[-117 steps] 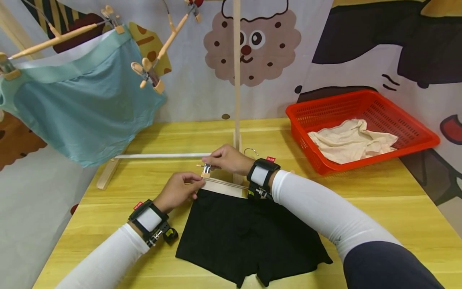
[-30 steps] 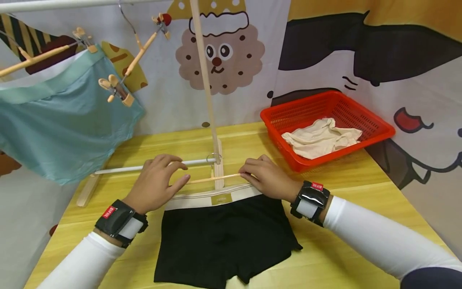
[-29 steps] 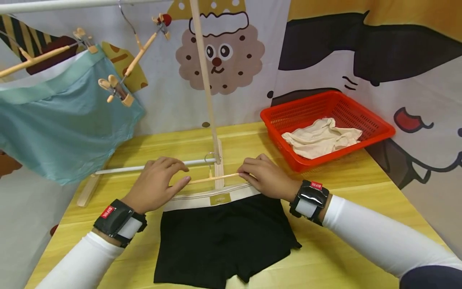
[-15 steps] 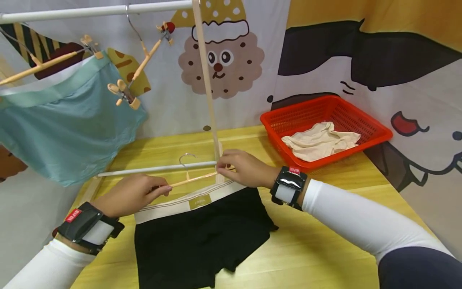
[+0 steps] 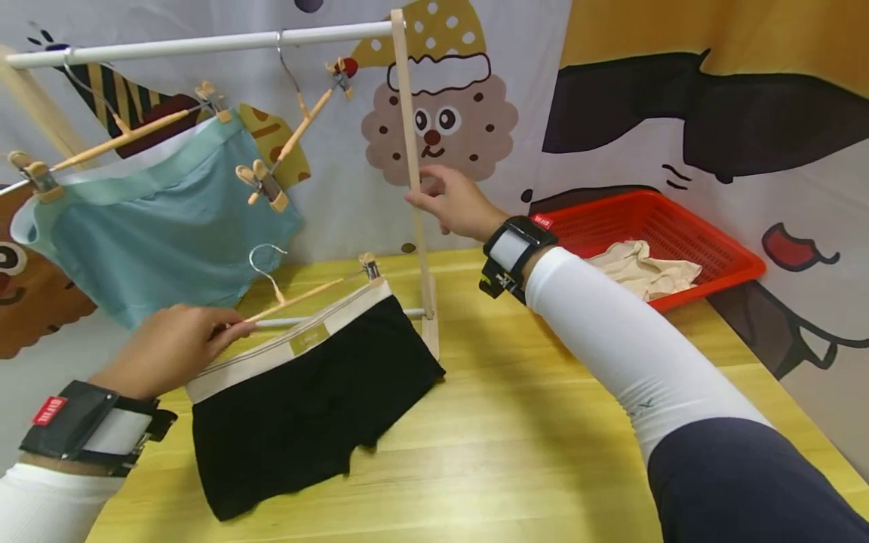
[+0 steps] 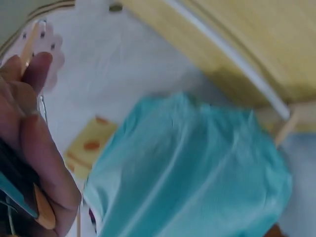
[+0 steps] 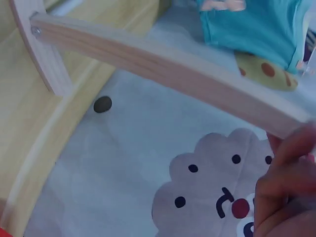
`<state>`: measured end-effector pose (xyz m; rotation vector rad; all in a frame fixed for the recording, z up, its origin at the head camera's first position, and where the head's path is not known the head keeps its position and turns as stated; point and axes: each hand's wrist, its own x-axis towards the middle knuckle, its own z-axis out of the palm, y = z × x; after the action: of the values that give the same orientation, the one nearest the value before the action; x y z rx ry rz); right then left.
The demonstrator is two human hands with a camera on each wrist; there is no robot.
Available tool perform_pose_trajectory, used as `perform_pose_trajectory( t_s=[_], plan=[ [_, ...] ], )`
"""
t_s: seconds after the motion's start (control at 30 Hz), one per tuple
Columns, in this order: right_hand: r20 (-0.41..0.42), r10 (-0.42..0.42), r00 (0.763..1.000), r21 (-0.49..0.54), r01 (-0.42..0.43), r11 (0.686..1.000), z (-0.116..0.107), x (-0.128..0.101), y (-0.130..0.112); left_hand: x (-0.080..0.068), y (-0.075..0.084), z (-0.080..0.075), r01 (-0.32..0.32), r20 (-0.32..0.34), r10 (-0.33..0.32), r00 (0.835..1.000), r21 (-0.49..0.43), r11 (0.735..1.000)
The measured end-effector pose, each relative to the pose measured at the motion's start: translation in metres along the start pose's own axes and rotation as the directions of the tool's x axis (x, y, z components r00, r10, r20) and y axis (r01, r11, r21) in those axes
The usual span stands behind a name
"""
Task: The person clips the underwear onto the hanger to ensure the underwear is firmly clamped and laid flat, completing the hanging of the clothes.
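My left hand (image 5: 173, 347) pinches the left part of a clip hanger (image 5: 292, 300), raised at a slant above the table. Black boxer shorts (image 5: 305, 403) with a cream waistband hang from it; the right clip (image 5: 370, 265) grips the waistband, and the left clip is hidden by my hand. In the left wrist view the hanger's tip shows beyond my left fingers (image 6: 37, 71). My right hand (image 5: 460, 204) holds the wooden post (image 5: 407, 113) of a drying rack, thumb in front; the right wrist view shows its fingers (image 7: 291, 148) at this post, blurred.
Light-blue underpants (image 5: 176, 211) hang clipped on another hanger from the white rack bar (image 5: 204, 47). Beside them hangs a bare clip hanger (image 5: 302, 136). A red basket (image 5: 736, 268) with a cream garment (image 5: 645, 268) stands on the wooden table (image 5: 502, 452) at right.
My left hand has taken hold of the hanger and moved left, lifting the shorts' waistband off the table. My right hand has let go of the hanger's right end and risen to the post.
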<state>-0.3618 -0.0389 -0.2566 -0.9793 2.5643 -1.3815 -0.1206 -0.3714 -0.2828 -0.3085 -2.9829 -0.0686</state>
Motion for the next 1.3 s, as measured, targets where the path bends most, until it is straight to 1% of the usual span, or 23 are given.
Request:
perform_pose_trajectory(
  t_s=[0.07, 0.17, 0.27, 0.4, 0.47, 0.6, 0.7, 0.77, 0.8, 0.83, 0.9, 0.97, 1.07, 1.13, 1.3],
  plan=[
    [-0.018, -0.037, 0.999, 0.004, 0.037, 0.999, 0.0, 0.005, 0.006, 0.002, -0.007, -0.011, 0.037, -0.029, -0.036, 0.999, 0.047, 0.998],
    [-0.054, -0.081, 0.995, -0.014, 0.08, 0.997, -0.001, 0.008, 0.013, 0.007, -0.014, -0.033, 0.108, -0.087, -0.097, 0.991, 0.127, 0.986],
    [-0.065, -0.102, 0.993, -0.028, 0.101, 0.995, -0.002, 0.009, 0.016, 0.016, -0.02, -0.057, 0.17, -0.174, -0.137, 0.975, 0.191, 0.967],
    [-0.037, -0.088, 0.995, -0.037, 0.087, 0.996, -0.003, 0.007, 0.018, 0.031, -0.026, -0.082, 0.238, -0.271, -0.171, 0.947, 0.239, 0.941],
    [-0.02, -0.086, 0.996, -0.042, 0.085, 0.995, -0.003, 0.007, 0.018, 0.039, -0.028, -0.093, 0.271, -0.293, -0.19, 0.937, 0.265, 0.926],
    [0.001, -0.104, 0.995, -0.042, 0.104, 0.994, -0.003, 0.009, 0.017, 0.052, -0.031, -0.11, 0.334, -0.298, -0.242, 0.923, 0.312, 0.89],
    [0.013, -0.11, 0.994, -0.036, 0.11, 0.993, -0.002, 0.011, 0.015, 0.057, -0.03, -0.117, 0.374, -0.329, -0.273, 0.904, 0.302, 0.877],
    [0.018, -0.11, 0.994, -0.039, 0.11, 0.993, 0.0, 0.012, 0.013, 0.06, -0.031, -0.12, 0.392, -0.366, -0.283, 0.887, 0.269, 0.88],
    [0.019, -0.111, 0.994, -0.042, 0.111, 0.993, 0.0, 0.013, 0.012, 0.061, -0.031, -0.122, 0.403, -0.374, -0.294, 0.879, 0.255, 0.879],
    [0.017, -0.111, 0.994, -0.042, 0.112, 0.993, 0.0, 0.013, 0.012, 0.063, -0.032, -0.122, 0.406, -0.392, -0.293, 0.872, 0.247, 0.88],
    [0.015, -0.113, 0.993, -0.05, 0.114, 0.992, 0.0, 0.013, 0.012, 0.068, -0.034, -0.124, 0.406, -0.408, -0.292, 0.865, 0.228, 0.885],
    [0.018, -0.114, 0.993, -0.053, 0.115, 0.992, 0.0, 0.012, 0.012, 0.074, -0.037, -0.126, 0.404, -0.408, -0.292, 0.865, 0.222, 0.888],
    [0.024, -0.113, 0.993, -0.061, 0.115, 0.992, 0.001, 0.014, 0.013, 0.081, -0.043, -0.129, 0.381, -0.392, -0.282, 0.875, 0.2, 0.903],
    [0.028, -0.111, 0.993, -0.066, 0.113, 0.991, 0.0, 0.015, 0.014, 0.086, -0.046, -0.129, 0.377, -0.381, -0.282, 0.881, 0.204, 0.903],
    [0.037, -0.122, 0.992, -0.07, 0.124, 0.99, -0.001, 0.017, 0.014, 0.091, -0.053, -0.122, 0.382, -0.367, -0.292, 0.883, 0.202, 0.902]
  ],
)
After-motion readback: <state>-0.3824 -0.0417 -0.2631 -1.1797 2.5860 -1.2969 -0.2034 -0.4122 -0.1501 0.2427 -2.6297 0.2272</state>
